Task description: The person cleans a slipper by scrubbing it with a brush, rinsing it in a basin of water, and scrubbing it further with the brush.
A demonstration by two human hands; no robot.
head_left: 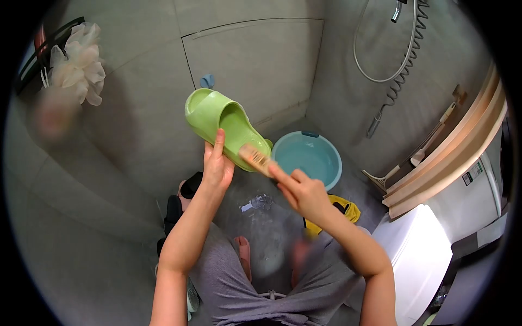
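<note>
A light green slipper [204, 117] is held up in front of me, its toe end towards the upper left. My left hand [218, 165] is closed on its near edge, with the thumb over the rim. A pale scrubbing brush [258, 160] is gripped in my right hand [302, 191], index finger stretched along it. The brush head is at the slipper's heel end, over the footbed. Its bristles are hidden, so I cannot tell how firmly they touch. Behind the brush stands a light blue basin [336, 157] with water in it.
A yellow and black item [348, 208] lies below the basin. Dark slippers [173, 209] stand at the left wall. A clear plastic item [259, 202] lies on the wet floor. At right are a white toilet [416, 255] and a peach folding panel [451, 157]. A shower hose [399, 76] hangs behind.
</note>
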